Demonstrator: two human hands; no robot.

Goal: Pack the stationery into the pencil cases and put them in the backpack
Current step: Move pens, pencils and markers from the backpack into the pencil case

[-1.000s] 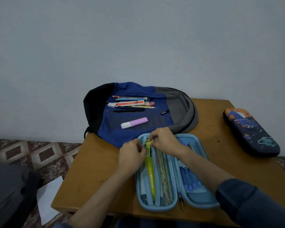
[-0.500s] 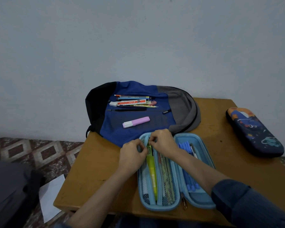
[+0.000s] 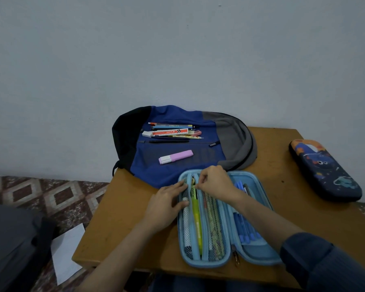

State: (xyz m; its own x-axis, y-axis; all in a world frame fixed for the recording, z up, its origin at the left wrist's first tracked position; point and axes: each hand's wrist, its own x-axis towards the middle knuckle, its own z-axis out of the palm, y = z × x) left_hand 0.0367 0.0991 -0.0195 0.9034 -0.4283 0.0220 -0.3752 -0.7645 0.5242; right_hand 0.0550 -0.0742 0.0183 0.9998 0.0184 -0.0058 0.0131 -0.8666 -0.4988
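wooden worktop against wall. blue-grey backpack lies flat at far edge, with loose pens and erasers and a purple highlighter on it. light-blue pencil case lies open at near edge. dark pencil case closed, far right. left hand flat, fingers straight on the open case's mesh side. right hand pinches far end of green highlighter lying in that case.

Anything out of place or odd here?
Backpack overhangs the table's back-left corner, with loose pens and a pink highlighter lying on it. A white sheet lies on the floor. Nothing looks spilled or damaged.
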